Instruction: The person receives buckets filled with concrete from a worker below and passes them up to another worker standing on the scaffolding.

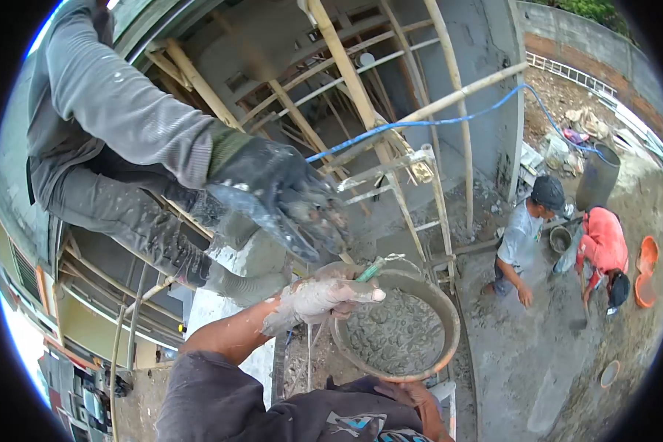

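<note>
A round bucket (453, 313) of wet grey mortar hangs near the lower middle. Coated in pale mud, my left hand (324, 296) is closed round the green grip (368, 273) of its handle, beside the rim. At the bucket's near side, my right hand (418, 395) holds its lower edge, the fingers partly hidden. Above my left hand, a co-worker's dark, mortar-stained glove (295, 199) reaches toward the bucket from the upper left, its fingers pointing down and not touching the grip.
The co-worker in grey (118, 214) is at a raised ledge on the left. Bamboo scaffolding (346, 66), a blue hose (420, 124) and a ladder (438, 199) stand ahead. Two people work low on the right, near orange tubs (645, 272).
</note>
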The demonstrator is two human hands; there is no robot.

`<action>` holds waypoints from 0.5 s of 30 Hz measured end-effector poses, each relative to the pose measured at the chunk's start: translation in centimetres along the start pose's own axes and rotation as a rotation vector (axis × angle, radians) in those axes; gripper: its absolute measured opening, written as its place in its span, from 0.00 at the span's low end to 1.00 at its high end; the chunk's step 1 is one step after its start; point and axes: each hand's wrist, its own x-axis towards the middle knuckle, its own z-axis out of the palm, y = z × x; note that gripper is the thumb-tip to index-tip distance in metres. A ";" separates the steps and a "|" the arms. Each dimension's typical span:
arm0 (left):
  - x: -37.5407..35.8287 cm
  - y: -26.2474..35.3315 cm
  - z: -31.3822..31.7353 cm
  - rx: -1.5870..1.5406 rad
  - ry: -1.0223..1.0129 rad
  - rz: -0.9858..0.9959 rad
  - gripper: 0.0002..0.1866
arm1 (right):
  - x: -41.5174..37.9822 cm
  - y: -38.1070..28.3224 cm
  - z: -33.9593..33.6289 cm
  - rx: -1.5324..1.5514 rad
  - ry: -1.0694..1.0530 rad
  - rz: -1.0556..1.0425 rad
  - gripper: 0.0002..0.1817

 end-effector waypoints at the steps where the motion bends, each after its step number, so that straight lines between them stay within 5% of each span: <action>1: -2.9 1.8 0.1 0.050 0.030 0.106 0.07 | 2.0 0.7 -2.3 -0.058 -0.044 0.043 0.40; 3: -6.7 4.8 -0.9 0.121 0.019 0.394 0.11 | 5.2 -1.6 4.3 -0.153 -0.163 0.044 0.36; 8: -11.2 12.4 -6.0 0.354 -0.158 0.699 0.10 | 13.7 -6.1 16.3 -0.260 -0.415 0.023 0.39; 13: -13.9 23.6 -12.2 0.426 0.493 0.826 0.03 | 19.0 -8.4 25.9 -0.340 -0.483 -0.013 0.34; 15: -15.7 27.2 -13.5 0.387 0.653 0.819 0.04 | 22.0 -9.8 29.7 -0.392 -0.534 -0.014 0.14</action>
